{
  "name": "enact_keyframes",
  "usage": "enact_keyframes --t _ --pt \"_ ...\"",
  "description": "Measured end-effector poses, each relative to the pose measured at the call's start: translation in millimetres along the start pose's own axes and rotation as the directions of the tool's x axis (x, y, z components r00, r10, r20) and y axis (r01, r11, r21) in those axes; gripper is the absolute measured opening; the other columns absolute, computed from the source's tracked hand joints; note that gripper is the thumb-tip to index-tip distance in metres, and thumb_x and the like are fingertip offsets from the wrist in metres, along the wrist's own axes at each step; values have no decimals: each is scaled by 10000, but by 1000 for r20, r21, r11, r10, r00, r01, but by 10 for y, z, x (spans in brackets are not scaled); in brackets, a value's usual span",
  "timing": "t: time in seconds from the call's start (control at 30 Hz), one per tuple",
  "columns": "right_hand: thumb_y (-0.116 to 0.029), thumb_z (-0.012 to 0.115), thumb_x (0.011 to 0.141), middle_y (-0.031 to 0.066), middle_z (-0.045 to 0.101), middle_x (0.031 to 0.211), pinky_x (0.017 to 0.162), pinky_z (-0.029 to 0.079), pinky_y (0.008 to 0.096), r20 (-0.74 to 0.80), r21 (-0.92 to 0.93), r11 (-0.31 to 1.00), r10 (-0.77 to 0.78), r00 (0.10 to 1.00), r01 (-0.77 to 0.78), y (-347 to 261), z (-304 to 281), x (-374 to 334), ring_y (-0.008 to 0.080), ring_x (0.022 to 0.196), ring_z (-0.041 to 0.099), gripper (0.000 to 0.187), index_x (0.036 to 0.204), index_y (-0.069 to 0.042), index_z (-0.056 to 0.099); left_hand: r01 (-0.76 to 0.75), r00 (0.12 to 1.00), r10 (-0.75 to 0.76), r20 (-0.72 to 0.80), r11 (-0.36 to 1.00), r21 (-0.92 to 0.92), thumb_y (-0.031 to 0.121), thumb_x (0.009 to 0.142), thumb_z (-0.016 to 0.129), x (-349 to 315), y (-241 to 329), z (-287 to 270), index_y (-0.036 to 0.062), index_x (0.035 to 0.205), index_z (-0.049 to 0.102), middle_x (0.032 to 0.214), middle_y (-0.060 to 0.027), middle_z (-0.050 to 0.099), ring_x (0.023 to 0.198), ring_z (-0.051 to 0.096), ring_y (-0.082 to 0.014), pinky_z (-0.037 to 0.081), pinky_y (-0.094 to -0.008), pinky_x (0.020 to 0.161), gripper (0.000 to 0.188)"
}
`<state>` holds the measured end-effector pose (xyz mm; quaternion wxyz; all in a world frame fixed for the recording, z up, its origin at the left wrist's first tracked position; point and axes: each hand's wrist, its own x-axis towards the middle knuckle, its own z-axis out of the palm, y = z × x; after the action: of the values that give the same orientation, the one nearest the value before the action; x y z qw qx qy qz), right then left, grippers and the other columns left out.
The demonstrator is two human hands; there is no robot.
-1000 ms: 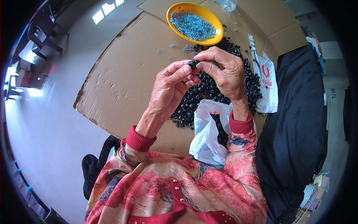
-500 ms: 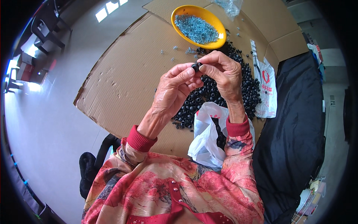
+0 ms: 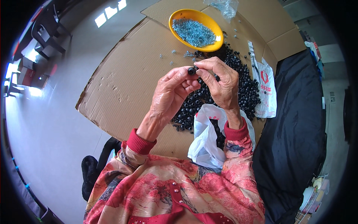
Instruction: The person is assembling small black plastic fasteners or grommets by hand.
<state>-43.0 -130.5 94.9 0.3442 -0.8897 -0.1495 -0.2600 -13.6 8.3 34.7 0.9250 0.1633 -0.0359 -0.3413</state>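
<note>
Over the pile, a small round black plastic piece [image 3: 191, 71] with a hole in its face is pinched between the thumb and forefinger of my left hand [image 3: 166, 91]; its other fingers curl loosely. My right hand [image 3: 222, 82] meets it there, thumb and forefinger closed at the piece's right side; whatever they hold is too small to make out. Below and behind both hands spreads a heap of similar black pieces [image 3: 244, 84]. A yellow bowl [image 3: 220, 30] of small shiny bluish metal parts [image 3: 194, 33] stands beyond the hands.
Under everything lies brown cardboard [image 3: 115, 71]. An open white plastic bag [image 3: 201, 147] with black pieces inside stands close to my right forearm. A flat white bag [image 3: 266, 87] lies right of the heap, beside black cloth [image 3: 292, 127]. A clear bag [image 3: 225, 8] sits at the back.
Both hands have shifted slightly left and nearer to me, still together at the black piece. The view has moved a little.
</note>
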Motion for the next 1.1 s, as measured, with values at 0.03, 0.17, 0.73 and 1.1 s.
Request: enact_keyframes --t 0.03,0.17,0.73,1.1 --pt "-2 625 754 93 632 807 650 500 287 1 -14 1000 -17 1000 17 -12 -2 0 196 729 623 129 882 -13 627 1 999 -1 35 1000 -15 134 881 540 -7 5 -12 -32 1014 549 888 -95 612 763 600 -152 524 -301 757 213" --pt "8 626 749 89 633 806 648 500 286 -10 -21 999 -34 999 33 -13 -19 -10 193 729 623 129 875 -14 631 16 1000 -16 7 1000 -17 146 890 528 1 -5 13 -34 1007 550 880 -98 613 754 598 -150 524 -300 752 216" --pt "-55 715 657 119 581 851 716 482 351 9 -269 953 -144 990 141 8 71 -75 261 792 587 272 893 0 591 37 992 -42 -117 998 -44 164 899 511 26 -101 10 -6 992 555 883 -75 611 783 577 -135 492 -295 770 198" --pt "-37 701 671 129 564 846 732 475 378 17 -260 921 -297 955 291 84 59 -98 264 795 573 251 885 28 587 82 993 -87 -81 994 -66 190 892 523 -11 -140 1 25 948 561 848 -42 601 789 572 -124 476 -311 780 179"
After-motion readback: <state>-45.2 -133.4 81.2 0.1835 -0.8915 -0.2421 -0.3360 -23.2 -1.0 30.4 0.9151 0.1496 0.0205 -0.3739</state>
